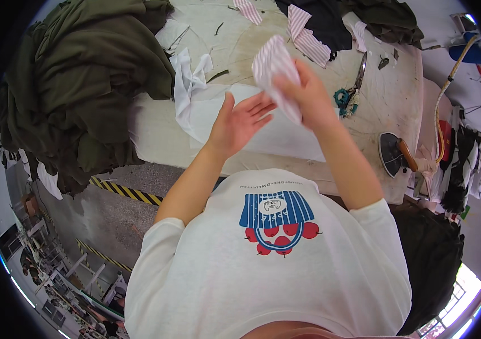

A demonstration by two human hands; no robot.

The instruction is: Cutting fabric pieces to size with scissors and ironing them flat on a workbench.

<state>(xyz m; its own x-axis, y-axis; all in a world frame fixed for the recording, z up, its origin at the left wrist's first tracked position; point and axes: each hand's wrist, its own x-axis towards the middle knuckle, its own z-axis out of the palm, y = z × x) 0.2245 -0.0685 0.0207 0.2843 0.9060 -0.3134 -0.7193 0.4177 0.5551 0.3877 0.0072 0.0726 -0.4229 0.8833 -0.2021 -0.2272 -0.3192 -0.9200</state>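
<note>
My right hand (311, 99) is closed around a pink-and-white striped piece of fabric (273, 61), folded or bunched and held up over the table. Its thumb presses on the cloth; part of the fabric hangs below the grip. Beside it, my left hand (236, 127) has its palm turned up and fingers stretched out. Those fingertips come close to the striped fabric; whether they touch it I cannot tell. Under both hands a white cloth (212, 116) lies flat on the covered worktable (161, 121), with narrow white strips (183, 85) trailing off its left side.
A large heap of dark green fabric (82, 73) covers the table's left end. Scissors with teal-wrapped handles (346, 101) and an iron (390, 153) with a wooden handle lie at right. More striped scraps (308, 39) and black fabric (325, 22) are at the far side.
</note>
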